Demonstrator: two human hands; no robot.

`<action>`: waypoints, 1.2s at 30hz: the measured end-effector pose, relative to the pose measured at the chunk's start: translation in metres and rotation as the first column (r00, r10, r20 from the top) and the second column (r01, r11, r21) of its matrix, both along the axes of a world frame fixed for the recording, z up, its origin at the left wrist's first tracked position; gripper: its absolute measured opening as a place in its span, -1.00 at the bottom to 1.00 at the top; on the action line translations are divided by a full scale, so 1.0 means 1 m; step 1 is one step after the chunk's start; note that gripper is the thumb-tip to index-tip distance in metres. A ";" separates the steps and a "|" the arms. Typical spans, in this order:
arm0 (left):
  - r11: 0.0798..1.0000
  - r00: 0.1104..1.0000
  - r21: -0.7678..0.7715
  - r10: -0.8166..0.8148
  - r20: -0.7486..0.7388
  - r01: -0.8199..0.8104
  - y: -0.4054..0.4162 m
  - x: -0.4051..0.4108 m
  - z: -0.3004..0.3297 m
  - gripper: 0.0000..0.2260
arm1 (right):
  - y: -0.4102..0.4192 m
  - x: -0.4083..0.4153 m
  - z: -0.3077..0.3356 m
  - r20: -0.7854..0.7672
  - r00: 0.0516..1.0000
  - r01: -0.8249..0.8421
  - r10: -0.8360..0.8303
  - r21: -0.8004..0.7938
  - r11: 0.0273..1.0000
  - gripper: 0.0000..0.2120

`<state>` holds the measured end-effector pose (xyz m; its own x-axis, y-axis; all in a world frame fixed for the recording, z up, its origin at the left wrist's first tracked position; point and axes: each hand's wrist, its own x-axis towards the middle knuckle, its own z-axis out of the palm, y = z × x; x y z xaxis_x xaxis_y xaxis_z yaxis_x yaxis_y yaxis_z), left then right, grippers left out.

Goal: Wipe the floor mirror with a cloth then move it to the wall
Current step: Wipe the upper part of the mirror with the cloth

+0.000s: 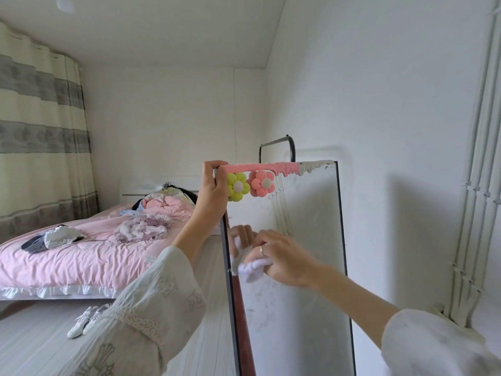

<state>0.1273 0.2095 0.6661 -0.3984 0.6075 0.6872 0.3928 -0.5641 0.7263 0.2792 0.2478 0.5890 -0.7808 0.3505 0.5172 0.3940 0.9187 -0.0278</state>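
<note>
A tall floor mirror [306,240] with a thin dark frame stands upright in front of me, its glass smudged. Pink and white foam trim runs along its top edge, with a yellow flower [238,186] and a pink flower [262,183] stuck below it. My left hand [214,191] grips the mirror's top left corner. My right hand [279,256] holds a bunched white cloth [253,267] and presses it on the glass near the left edge, at mid height. The cloth and fingers are reflected in the glass.
A white wall [393,118] rises right behind and beside the mirror, with white pipes [471,213] down its right side. A bed [81,253] with pink bedding and loose clothes fills the left. White shoes [86,320] lie on the pale floor beside it. Striped curtains [40,131] hang far left.
</note>
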 end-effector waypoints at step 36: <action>0.999 0.999 0.036 -0.020 0.050 0.018 0.000 0.004 -0.003 -0.88 | 0.017 0.015 -0.057 -0.104 0.970 0.176 -0.221 -0.329 0.928 -0.87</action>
<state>0.1311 0.2098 0.6636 -0.4217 0.5908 0.6878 0.3450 -0.5969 0.7243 0.2947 0.2650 0.5316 -0.6076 0.6533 0.4517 0.5394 0.7568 -0.3692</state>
